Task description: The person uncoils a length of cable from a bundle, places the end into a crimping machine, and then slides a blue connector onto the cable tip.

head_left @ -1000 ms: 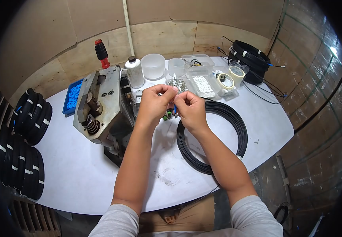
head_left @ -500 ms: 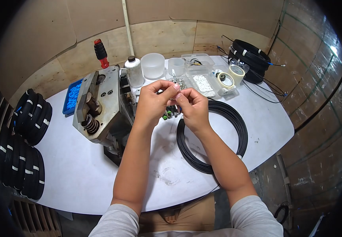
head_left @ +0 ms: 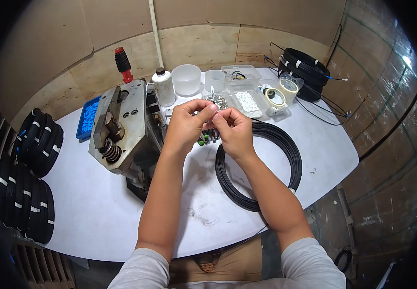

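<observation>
My left hand (head_left: 189, 124) and my right hand (head_left: 235, 130) meet above the middle of the table, both closed, thumbs against forefingers. What they pinch between their fingertips is too small to make out. Under and to the right of my right hand lies a coil of black cable (head_left: 292, 161), partly covered by my forearm. Small green-tipped parts (head_left: 201, 140) show just below my hands. Behind my fingertips is a container of small metal pieces (head_left: 221, 102).
A metal machine (head_left: 133, 120) stands left of my hands, beside a blue tray (head_left: 79, 130). A white bottle (head_left: 164, 87), a round tub (head_left: 186, 81), a box of white pieces (head_left: 248, 103) and tape rolls (head_left: 274, 98) line the back. Cable coils (head_left: 37, 144) sit far left, others (head_left: 304, 70) back right.
My right hand has shifted very slightly left, and its fingers have moved a little. My left hand stays nearly in place.
</observation>
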Demonstrator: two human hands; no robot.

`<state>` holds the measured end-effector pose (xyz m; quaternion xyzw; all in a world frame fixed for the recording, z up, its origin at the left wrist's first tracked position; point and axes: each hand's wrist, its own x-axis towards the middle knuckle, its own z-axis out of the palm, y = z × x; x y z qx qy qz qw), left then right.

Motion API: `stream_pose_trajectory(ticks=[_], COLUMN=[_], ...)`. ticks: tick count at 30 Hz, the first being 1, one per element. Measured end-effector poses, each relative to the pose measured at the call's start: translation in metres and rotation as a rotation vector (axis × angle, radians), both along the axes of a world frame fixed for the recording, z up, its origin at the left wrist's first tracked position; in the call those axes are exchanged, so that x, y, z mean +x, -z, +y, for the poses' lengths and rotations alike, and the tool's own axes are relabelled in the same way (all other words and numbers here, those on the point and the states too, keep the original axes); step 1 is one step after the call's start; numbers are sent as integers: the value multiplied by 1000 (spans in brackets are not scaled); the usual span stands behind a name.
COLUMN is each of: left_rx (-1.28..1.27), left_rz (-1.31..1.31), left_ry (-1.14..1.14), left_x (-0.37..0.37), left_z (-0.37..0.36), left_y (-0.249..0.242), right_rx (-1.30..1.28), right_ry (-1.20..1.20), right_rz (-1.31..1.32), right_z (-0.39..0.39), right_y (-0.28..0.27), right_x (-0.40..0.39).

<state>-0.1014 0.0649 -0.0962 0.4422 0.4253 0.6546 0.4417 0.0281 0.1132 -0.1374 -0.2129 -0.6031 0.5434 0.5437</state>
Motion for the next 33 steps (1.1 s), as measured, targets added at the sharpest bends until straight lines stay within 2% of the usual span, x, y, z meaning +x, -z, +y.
stream_pose_trajectory(ticks=[14,17,19,23,29,31,33], left_rx=[38,142,188,177,182,181,181], left_rz=[38,150,225,171,151,102,101], left_ry=[-45,-102,-163,-205,-274,-278,-282], left_x=[4,6,7,12,12,13,11], left_z=[0,-2,-4,-9,-10,-10,-6], left_y=[-3,-5,-8,-14,-16,-16,-12], right_rx=[-4,-19,60,83,169,270,306], right_ry=[-34,-122,-184,-243,-218,-119,-94], right_rz=[35,19,14,72,-70,-232,-266], right_z=[-6,-3,-2,-2,-1,0,0], right_y=[-8,-9,-9,-8,-8,-9,-9], right_x=[2,7,8,5,5,6,7])
